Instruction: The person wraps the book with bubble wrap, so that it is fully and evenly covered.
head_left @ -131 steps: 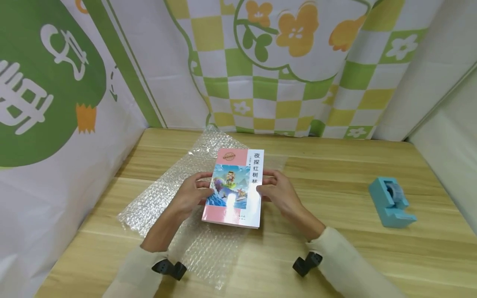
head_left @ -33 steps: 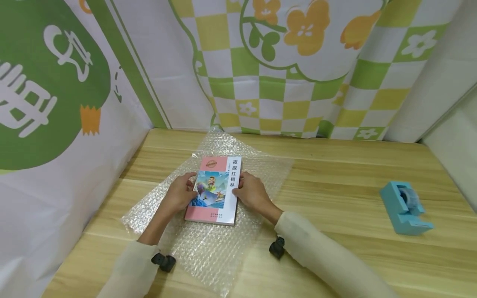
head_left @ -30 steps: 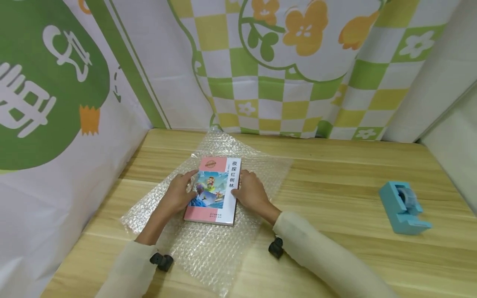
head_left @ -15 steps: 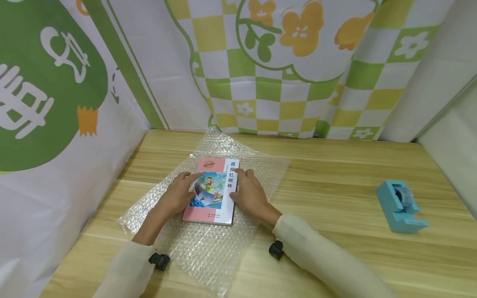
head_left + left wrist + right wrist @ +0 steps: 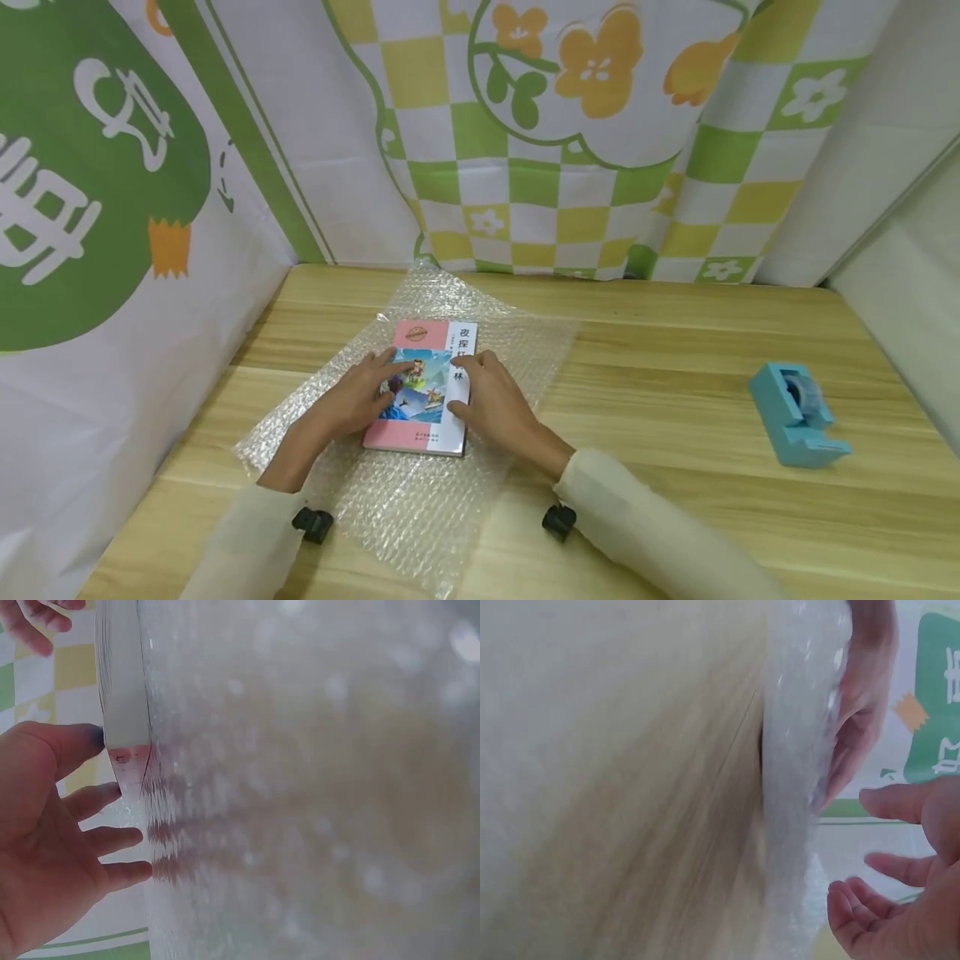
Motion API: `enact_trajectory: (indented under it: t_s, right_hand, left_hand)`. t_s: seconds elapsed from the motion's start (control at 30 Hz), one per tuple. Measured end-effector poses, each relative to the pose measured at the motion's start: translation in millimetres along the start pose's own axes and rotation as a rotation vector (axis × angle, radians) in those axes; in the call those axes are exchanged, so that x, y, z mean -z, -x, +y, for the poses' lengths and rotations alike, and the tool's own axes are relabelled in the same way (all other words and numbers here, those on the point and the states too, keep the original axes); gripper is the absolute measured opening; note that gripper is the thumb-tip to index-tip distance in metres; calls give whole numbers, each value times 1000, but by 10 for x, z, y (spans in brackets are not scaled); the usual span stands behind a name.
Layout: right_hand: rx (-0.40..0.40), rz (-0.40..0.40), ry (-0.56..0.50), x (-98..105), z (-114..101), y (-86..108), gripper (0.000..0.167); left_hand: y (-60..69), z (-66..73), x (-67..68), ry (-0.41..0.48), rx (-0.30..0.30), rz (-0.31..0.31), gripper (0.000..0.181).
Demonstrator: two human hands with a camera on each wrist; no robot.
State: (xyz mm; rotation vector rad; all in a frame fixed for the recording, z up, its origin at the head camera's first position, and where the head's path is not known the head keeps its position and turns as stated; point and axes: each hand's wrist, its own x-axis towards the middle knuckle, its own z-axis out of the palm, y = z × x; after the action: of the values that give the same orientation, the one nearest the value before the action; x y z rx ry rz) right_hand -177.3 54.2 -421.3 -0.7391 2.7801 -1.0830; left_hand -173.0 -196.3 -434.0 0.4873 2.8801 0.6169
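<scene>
A thin paperback book [image 5: 422, 387] with a pink and white cover and a cartoon sea picture lies face up on a sheet of bubble wrap [image 5: 420, 508]. My left hand [image 5: 352, 396] lies at the book's left side, its index finger reaching over the cover picture. In the left wrist view the thumb of the left hand [image 5: 45, 832] meets the book [image 5: 124, 682] at its edge, with the other fingers spread. Over the book's right side is my right hand [image 5: 495, 400], hiding part of the title. The right wrist view shows the right hand [image 5: 907, 900] with loosely bent fingers and nothing held.
A blue tape dispenser [image 5: 798, 414] with a clear roll stands on the right of the wooden table [image 5: 660, 500]. A patterned cloth [image 5: 600, 192] hangs along the back edge, and a white and green one [image 5: 217, 167] along the left.
The book has gone from being held by its sides at 4.4 s to lying farther left on the bubble wrap. Both hands have loosened, their fingers shifting inward over the cover.
</scene>
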Motion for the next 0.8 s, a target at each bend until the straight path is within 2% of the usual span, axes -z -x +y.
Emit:
enact_trajectory:
  t_s: [0.17, 0.3, 0.4, 0.57, 0.7, 0.8]
  right_hand:
    - [84, -73, 51, 21, -55, 161, 55]
    - [173, -148, 106, 27, -85, 296, 60]
    - [278, -201, 133, 33, -94, 398, 66]
    - [513, -302, 163, 50, -68, 579, 75]
    - [674, -374, 227, 32, -48, 692, 80]
    - [773, -396, 297, -12, -41, 745, 83]
  left_hand:
    - [18, -15, -5, 33, 0, -29, 53]
    - [32, -10, 8, 39, 4, -38, 53]
    - [41, -12, 20, 27, 1, -32, 52]
    - [31, -23, 26, 22, -5, -29, 53]
    - [21, -31, 26, 22, -4, -40, 54]
    - [10, -35, 34, 21, -4, -53, 54]
